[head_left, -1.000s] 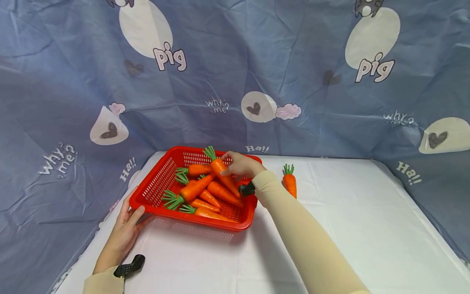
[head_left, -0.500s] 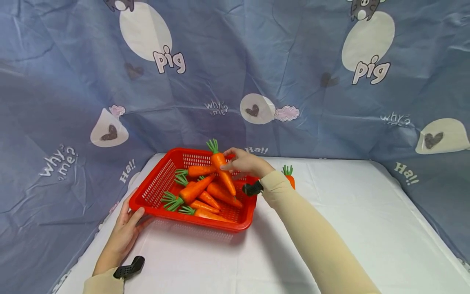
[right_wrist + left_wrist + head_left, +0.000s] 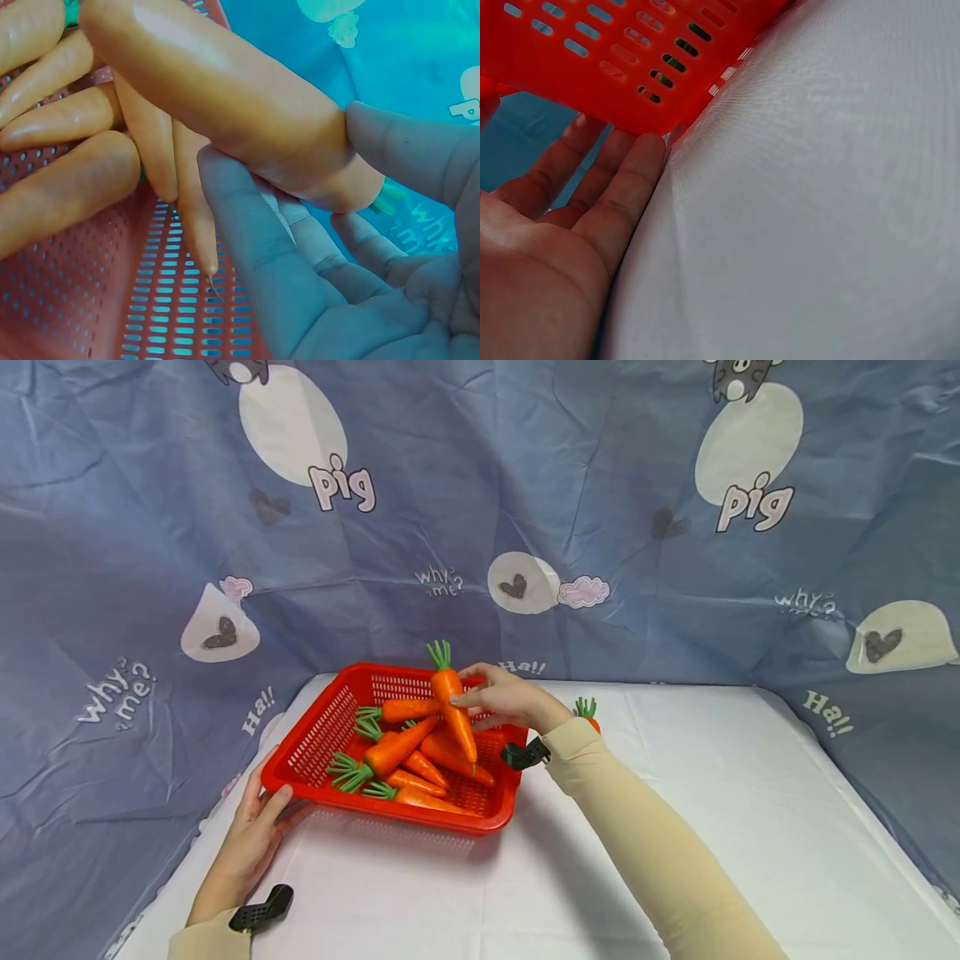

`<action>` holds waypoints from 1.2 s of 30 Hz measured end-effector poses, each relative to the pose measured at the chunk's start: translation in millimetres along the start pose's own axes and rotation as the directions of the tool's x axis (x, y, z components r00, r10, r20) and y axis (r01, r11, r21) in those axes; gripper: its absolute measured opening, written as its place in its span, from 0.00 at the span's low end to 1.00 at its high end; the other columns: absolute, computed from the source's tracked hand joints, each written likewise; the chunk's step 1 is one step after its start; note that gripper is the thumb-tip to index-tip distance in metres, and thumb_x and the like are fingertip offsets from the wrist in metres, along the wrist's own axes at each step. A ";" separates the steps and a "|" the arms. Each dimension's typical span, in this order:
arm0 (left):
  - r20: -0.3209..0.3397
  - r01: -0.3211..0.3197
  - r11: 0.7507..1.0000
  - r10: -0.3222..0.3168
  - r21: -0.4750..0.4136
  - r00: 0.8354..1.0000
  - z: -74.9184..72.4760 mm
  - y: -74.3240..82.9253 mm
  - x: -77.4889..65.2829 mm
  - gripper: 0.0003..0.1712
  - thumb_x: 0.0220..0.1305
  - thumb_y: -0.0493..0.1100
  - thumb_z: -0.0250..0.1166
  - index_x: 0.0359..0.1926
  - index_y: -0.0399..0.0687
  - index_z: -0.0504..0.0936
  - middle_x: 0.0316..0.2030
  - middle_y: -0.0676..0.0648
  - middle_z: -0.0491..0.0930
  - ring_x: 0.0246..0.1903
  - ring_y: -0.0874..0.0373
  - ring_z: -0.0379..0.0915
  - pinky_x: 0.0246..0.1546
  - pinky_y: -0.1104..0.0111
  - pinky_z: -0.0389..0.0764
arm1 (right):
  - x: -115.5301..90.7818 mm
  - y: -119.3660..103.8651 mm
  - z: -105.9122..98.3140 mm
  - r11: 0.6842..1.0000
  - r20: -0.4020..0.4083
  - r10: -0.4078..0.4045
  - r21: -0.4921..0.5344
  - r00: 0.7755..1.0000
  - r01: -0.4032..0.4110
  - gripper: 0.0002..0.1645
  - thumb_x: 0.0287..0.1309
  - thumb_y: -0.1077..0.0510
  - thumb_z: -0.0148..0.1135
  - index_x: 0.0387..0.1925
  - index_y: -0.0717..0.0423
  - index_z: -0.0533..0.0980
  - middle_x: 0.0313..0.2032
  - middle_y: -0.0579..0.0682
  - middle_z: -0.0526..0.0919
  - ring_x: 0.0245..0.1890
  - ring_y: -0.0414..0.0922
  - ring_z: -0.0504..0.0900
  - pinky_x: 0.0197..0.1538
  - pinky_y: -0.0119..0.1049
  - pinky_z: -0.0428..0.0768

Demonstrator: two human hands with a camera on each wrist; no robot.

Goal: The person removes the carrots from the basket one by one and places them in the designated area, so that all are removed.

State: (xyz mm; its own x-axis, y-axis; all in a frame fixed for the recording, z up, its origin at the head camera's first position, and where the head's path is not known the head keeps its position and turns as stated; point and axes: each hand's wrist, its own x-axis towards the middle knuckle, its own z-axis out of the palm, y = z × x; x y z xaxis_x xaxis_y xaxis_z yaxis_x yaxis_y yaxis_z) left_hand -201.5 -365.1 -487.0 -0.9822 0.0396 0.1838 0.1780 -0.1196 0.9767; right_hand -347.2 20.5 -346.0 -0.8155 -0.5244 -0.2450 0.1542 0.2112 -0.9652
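The right hand (image 3: 510,697) pinches a carrot (image 3: 446,683) near its leafy end, thumb on one side and fingers on the other. Its green top points up and away, and its tip hangs low over the pile. Below it, a red plastic basket (image 3: 300,787) holds several more carrots (image 3: 397,747). In the right wrist view the held carrot (image 3: 225,97) slants across the frame between thumb and fingers. At the basket's near left corner the left hand (image 3: 251,835) grips the rim, thumb in front. The left wrist view shows its fingertips (image 3: 649,150) against the basket's underside.
Another carrot (image 3: 587,708) lies on the white tablecloth (image 3: 720,793) to the right of the basket, mostly hidden by the right sleeve (image 3: 637,827). A blue printed curtain (image 3: 420,510) hangs behind and along both sides of the table.
The right hand has raised the carrot a little from the pile and turned it more upright. The right sleeve now covers more of the carrot on the table. The left hand has stayed put.
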 end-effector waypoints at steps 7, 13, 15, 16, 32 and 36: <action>0.001 -0.006 1.000 0.006 -0.005 1.000 -0.2 -1.2 -1.1 0.39 0.86 0.38 0.49 0.87 0.63 0.45 0.70 0.59 0.66 0.61 0.71 0.80 0.55 0.72 0.87 | -6.6 4.1 -8.1 0.999 -0.004 -0.024 0.029 1.000 0.024 0.34 0.74 0.62 0.64 0.75 0.57 0.62 0.57 0.59 0.81 0.50 0.50 0.86 0.62 0.56 0.87; 0.006 -0.009 1.000 0.009 -0.006 1.000 0.2 -1.1 0.3 0.39 0.86 0.38 0.49 0.87 0.63 0.45 0.71 0.60 0.67 0.61 0.71 0.79 0.55 0.72 0.87 | -12.6 4.9 -16.8 0.998 -0.021 -0.039 0.053 0.999 0.040 0.33 0.76 0.62 0.62 0.74 0.58 0.60 0.54 0.58 0.79 0.47 0.47 0.87 0.58 0.53 0.90; 0.001 -0.006 1.000 0.006 -0.006 1.000 0.1 -1.3 0.2 0.39 0.86 0.38 0.49 0.87 0.63 0.45 0.70 0.60 0.67 0.61 0.71 0.79 0.55 0.73 0.87 | -14.5 4.6 -19.9 0.998 -0.025 -0.039 0.048 0.999 0.040 0.33 0.76 0.62 0.62 0.74 0.57 0.60 0.55 0.58 0.79 0.47 0.47 0.87 0.56 0.51 0.90; -0.001 -0.005 1.000 0.005 -0.006 1.000 0.0 -1.5 0.1 0.39 0.86 0.38 0.49 0.87 0.63 0.46 0.70 0.60 0.67 0.61 0.71 0.79 0.55 0.73 0.87 | -15.1 4.7 -21.4 0.998 -0.027 -0.038 0.046 0.999 0.039 0.34 0.76 0.61 0.62 0.75 0.57 0.60 0.56 0.59 0.79 0.48 0.47 0.87 0.56 0.51 0.90; -0.008 0.004 1.000 -0.004 0.009 1.000 -0.6 -1.7 0.9 0.39 0.86 0.39 0.50 0.87 0.64 0.46 0.70 0.60 0.67 0.60 0.71 0.80 0.54 0.73 0.87 | -33.4 7.2 -40.7 0.998 -0.038 -0.041 0.041 0.998 0.043 0.35 0.76 0.60 0.62 0.76 0.57 0.58 0.64 0.63 0.77 0.53 0.49 0.86 0.64 0.57 0.85; -0.002 -0.005 1.000 0.005 0.000 1.000 -0.3 -1.8 1.0 0.38 0.86 0.38 0.49 0.87 0.63 0.46 0.70 0.60 0.68 0.60 0.70 0.80 0.54 0.72 0.87 | -38.9 6.7 -45.6 0.999 -0.038 -0.038 0.020 0.999 0.039 0.36 0.77 0.59 0.62 0.77 0.56 0.57 0.66 0.63 0.76 0.54 0.50 0.85 0.63 0.56 0.86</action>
State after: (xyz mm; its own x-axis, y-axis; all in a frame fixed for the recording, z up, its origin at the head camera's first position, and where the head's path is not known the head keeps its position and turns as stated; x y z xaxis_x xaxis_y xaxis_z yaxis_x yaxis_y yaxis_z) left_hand -202.9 -365.2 -488.6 -0.9814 0.0372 0.1882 0.1826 -0.1199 0.9759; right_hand -339.9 79.9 -338.8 -0.8412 -0.5007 -0.2043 0.1334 0.1740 -0.9757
